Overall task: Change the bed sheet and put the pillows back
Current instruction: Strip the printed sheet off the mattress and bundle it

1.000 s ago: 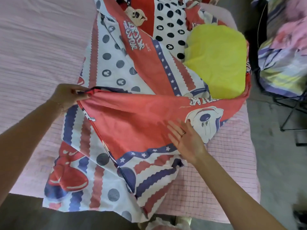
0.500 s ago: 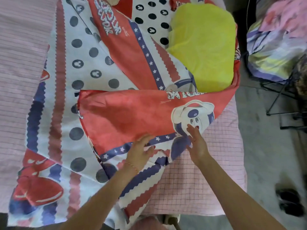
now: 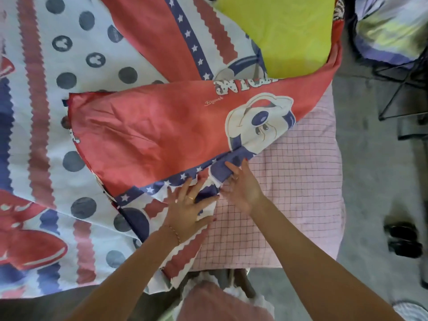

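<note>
Sheet (image 3: 148, 135), patterned in red, white and blue, lies across the bed (image 3: 289, 193) with one red corner folded back over itself; a yellow pillow (image 3: 289, 31) rests on it at the far end. Left hand (image 3: 187, 212) lies spread flat on the fold's near edge. Right hand (image 3: 243, 188) is open, fingertips touching the same edge. Cloth looks thin, light and limp, likely to slide and wrinkle; best taken at hems or corners.
</note>
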